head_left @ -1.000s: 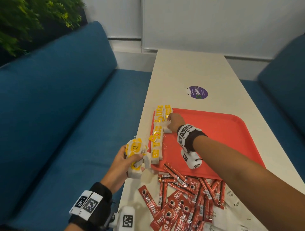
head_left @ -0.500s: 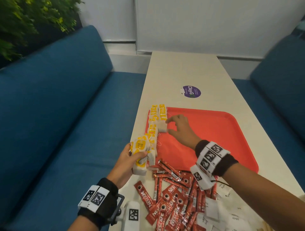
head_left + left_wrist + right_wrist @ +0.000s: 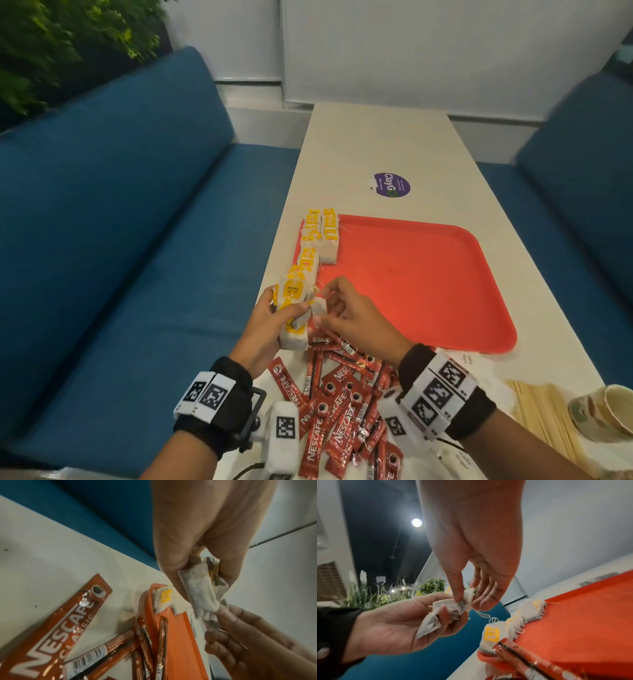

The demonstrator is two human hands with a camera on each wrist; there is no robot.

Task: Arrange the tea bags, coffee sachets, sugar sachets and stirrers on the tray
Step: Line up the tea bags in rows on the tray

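Observation:
My left hand (image 3: 270,320) grips a bunch of tea bags (image 3: 291,305) with yellow tags over the table's left edge, beside the near left corner of the red tray (image 3: 428,284). My right hand (image 3: 346,311) pinches one tea bag (image 3: 464,601) of that bunch between thumb and fingers. In the left wrist view the bunch of tea bags (image 3: 200,591) hangs from my left hand (image 3: 205,536) with the right fingertips (image 3: 228,616) at its lower end. A row of tea bags (image 3: 320,236) lines the tray's left side. Red coffee sachets (image 3: 335,401) lie piled on the table before the tray.
Wooden stirrers (image 3: 544,414) and paper cups (image 3: 606,411) lie at the table's near right, with white sugar sachets (image 3: 469,363) by the tray's near edge. A purple sticker (image 3: 390,185) marks the table beyond the tray. Blue sofas (image 3: 120,240) flank the table.
My right hand left the tea bag row on the tray and came back toward me to the bunch in my left hand, where it now pinches one tea bag.

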